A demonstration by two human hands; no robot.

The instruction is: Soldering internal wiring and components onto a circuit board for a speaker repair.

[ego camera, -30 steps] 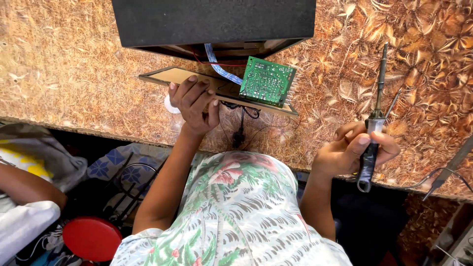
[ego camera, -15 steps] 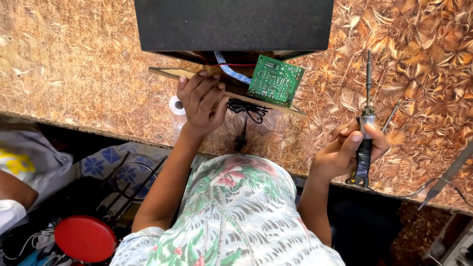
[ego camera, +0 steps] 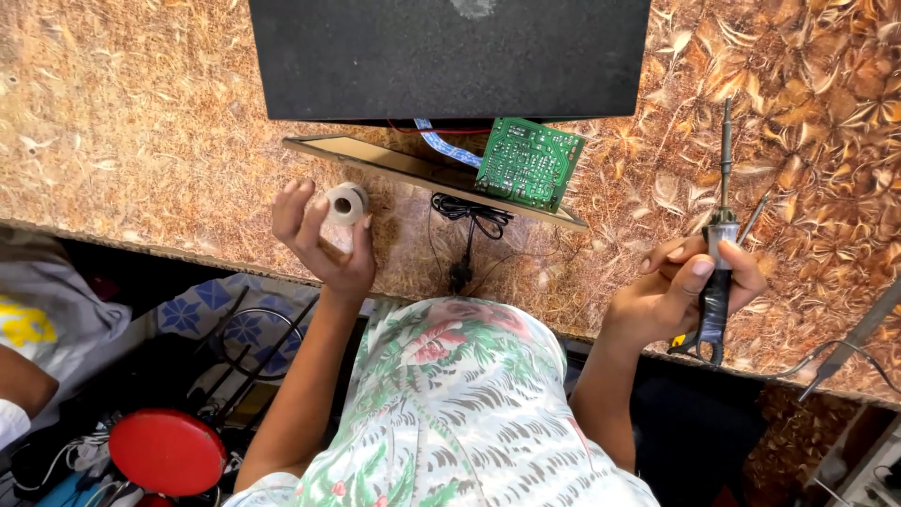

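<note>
The desk [ego camera: 141,122] has a mottled brown leaf-patterned top. The left hand [ego camera: 319,244] pinches a small white solder spool [ego camera: 345,204] near the front edge. The right hand [ego camera: 680,291] is clenched around a black-handled soldering iron [ego camera: 721,235], tip pointing away. A green circuit board [ego camera: 528,161] leans against a black box [ego camera: 450,56] at the back edge. Judged step: preparing to solder; feeding wire calls for bringing both hands to the board. The solder wire end is too fine to discern.
</note>
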